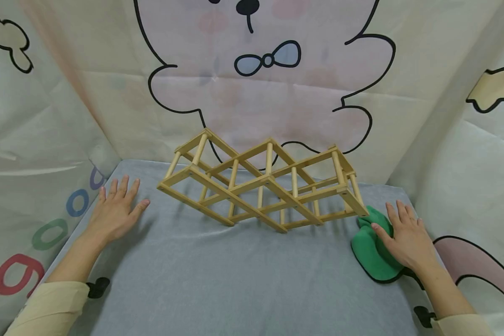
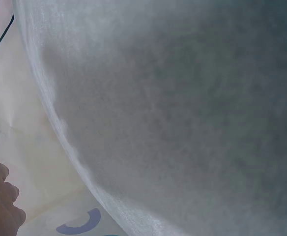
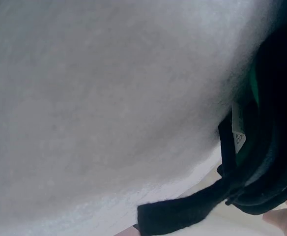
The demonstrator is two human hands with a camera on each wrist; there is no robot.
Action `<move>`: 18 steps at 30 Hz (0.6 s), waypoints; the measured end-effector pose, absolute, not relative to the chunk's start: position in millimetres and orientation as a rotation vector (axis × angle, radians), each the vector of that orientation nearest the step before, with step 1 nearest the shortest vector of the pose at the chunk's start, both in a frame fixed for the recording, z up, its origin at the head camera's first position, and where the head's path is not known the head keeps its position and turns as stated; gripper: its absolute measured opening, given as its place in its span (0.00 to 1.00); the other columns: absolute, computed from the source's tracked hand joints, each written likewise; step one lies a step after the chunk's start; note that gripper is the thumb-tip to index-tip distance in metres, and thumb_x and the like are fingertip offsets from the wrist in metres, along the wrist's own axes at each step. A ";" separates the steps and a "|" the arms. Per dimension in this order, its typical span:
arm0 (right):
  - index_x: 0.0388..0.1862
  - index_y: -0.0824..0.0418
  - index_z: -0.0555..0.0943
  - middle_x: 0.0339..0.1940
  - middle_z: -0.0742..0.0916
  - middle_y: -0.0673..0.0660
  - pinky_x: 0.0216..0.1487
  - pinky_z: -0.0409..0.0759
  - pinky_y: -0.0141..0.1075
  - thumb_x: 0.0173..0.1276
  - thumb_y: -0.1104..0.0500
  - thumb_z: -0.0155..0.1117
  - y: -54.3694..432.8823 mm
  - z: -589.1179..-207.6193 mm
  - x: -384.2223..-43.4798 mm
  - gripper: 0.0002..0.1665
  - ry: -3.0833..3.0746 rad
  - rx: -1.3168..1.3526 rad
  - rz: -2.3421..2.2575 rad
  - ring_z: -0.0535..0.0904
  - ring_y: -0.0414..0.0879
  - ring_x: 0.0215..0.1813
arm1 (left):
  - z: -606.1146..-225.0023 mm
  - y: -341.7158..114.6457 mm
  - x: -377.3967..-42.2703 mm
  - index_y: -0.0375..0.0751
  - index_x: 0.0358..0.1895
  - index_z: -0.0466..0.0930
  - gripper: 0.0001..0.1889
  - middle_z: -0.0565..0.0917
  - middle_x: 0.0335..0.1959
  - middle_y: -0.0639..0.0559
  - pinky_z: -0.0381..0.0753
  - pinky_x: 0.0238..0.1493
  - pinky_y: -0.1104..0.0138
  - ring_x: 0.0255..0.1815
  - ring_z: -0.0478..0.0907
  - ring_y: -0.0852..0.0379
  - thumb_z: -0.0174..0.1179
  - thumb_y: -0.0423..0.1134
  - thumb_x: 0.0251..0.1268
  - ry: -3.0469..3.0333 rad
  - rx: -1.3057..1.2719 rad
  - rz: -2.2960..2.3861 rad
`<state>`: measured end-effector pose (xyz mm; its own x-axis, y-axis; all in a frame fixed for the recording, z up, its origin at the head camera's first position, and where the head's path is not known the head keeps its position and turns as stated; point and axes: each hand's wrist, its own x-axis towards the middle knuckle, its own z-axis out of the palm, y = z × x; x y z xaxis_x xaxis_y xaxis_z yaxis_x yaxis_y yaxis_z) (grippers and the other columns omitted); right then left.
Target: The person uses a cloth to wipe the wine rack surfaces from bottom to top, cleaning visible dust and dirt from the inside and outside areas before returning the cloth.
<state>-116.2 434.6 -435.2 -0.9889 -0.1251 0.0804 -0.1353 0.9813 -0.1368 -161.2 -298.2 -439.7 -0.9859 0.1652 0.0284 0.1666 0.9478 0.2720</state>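
A folding wooden lattice rack [image 1: 269, 179], made of slats and round dowels, stands spread out on the grey cloth-covered table between the hands. To its left is my left hand [image 1: 115, 211], its fingers spread and holding nothing; some of its fingertips [image 2: 3, 196] show at the edge of the left wrist view. My right hand [image 1: 408, 240] lies with straight fingers over a green cap [image 1: 371, 254] near the table's right side. The cap's black strap [image 3: 183, 214] and a white label [image 3: 239, 141] show in the right wrist view. Part of the cap is hidden under the hand.
Pale fabric walls [image 1: 449, 154] with cartoon prints enclose the table [image 1: 218, 284] at the back and both sides. The rack's upper corners overlap the back wall in the head view. The cap sits by the rack's right end.
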 end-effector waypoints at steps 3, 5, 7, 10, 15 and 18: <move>0.84 0.73 0.49 0.81 0.52 0.81 0.72 0.45 0.80 0.85 0.38 0.48 433.5 -434.5 -116.2 0.50 -3.051 0.202 0.229 0.41 0.78 0.82 | -439.7 -298.1 -161.5 0.31 0.84 0.45 0.43 0.38 0.83 0.26 0.29 0.77 0.28 0.82 0.31 0.22 0.35 0.64 0.85 -3.096 -0.263 -0.430; 0.84 0.73 0.49 0.81 0.52 0.81 0.72 0.45 0.81 0.84 0.38 0.48 433.1 -434.2 -116.2 0.50 -3.045 0.203 0.235 0.42 0.78 0.82 | -439.7 -298.1 -161.4 0.31 0.84 0.45 0.43 0.38 0.83 0.26 0.29 0.77 0.28 0.82 0.31 0.22 0.35 0.64 0.85 -3.097 -0.264 -0.427; 0.84 0.73 0.50 0.81 0.53 0.81 0.72 0.46 0.81 0.84 0.38 0.48 432.4 -433.9 -116.3 0.50 -3.039 0.205 0.245 0.43 0.78 0.82 | -439.9 -298.3 -161.4 0.31 0.84 0.45 0.43 0.38 0.84 0.26 0.29 0.77 0.27 0.82 0.31 0.22 0.35 0.64 0.85 -3.098 -0.264 -0.425; 0.84 0.73 0.50 0.81 0.53 0.81 0.71 0.47 0.81 0.84 0.38 0.49 433.0 -434.8 -116.5 0.50 -3.034 0.205 0.241 0.44 0.78 0.82 | -440.4 -298.9 -161.6 0.31 0.84 0.45 0.43 0.38 0.84 0.26 0.29 0.77 0.27 0.82 0.31 0.22 0.35 0.64 0.85 -3.097 -0.266 -0.427; 0.84 0.73 0.50 0.82 0.53 0.81 0.71 0.48 0.81 0.84 0.37 0.49 433.2 -436.2 -117.4 0.50 -3.036 0.196 0.219 0.44 0.78 0.82 | -441.8 -300.1 -162.2 0.31 0.84 0.45 0.43 0.39 0.83 0.25 0.28 0.77 0.28 0.82 0.31 0.23 0.35 0.64 0.85 -3.095 -0.265 -0.438; 0.84 0.72 0.51 0.82 0.52 0.80 0.71 0.49 0.81 0.84 0.37 0.49 433.1 -437.2 -118.1 0.50 -3.037 0.192 0.208 0.44 0.78 0.82 | -442.4 -300.7 -162.1 0.31 0.84 0.45 0.43 0.39 0.83 0.25 0.28 0.77 0.28 0.82 0.31 0.23 0.36 0.64 0.85 -3.095 -0.257 -0.436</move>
<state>-118.1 433.1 -437.2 -0.9879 -0.1189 0.0999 -0.1314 0.9828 -0.1296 -162.1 -300.7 -442.4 -0.9866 0.1609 0.0280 0.1624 0.9479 0.2742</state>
